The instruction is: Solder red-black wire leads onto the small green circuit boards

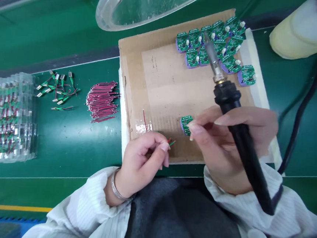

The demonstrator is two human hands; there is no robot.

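Observation:
My right hand [228,147] is closed round a black-handled soldering iron [231,114] whose metal tip points up toward a cluster of small green circuit boards [223,47]. Its fingertips also touch a single green circuit board [186,123] on the cardboard sheet [164,82]. My left hand [143,162] pinches thin red and green wires [171,141] at the cardboard's near edge. A loose red wire [144,119] lies on the cardboard just above that hand.
A bundle of red-black wires [103,101] and several small wired parts [58,88] lie on the green bench to the left. Clear plastic trays [7,117] of parts stand far left. A clear dome [135,6] is behind; a black cable [300,116] runs right.

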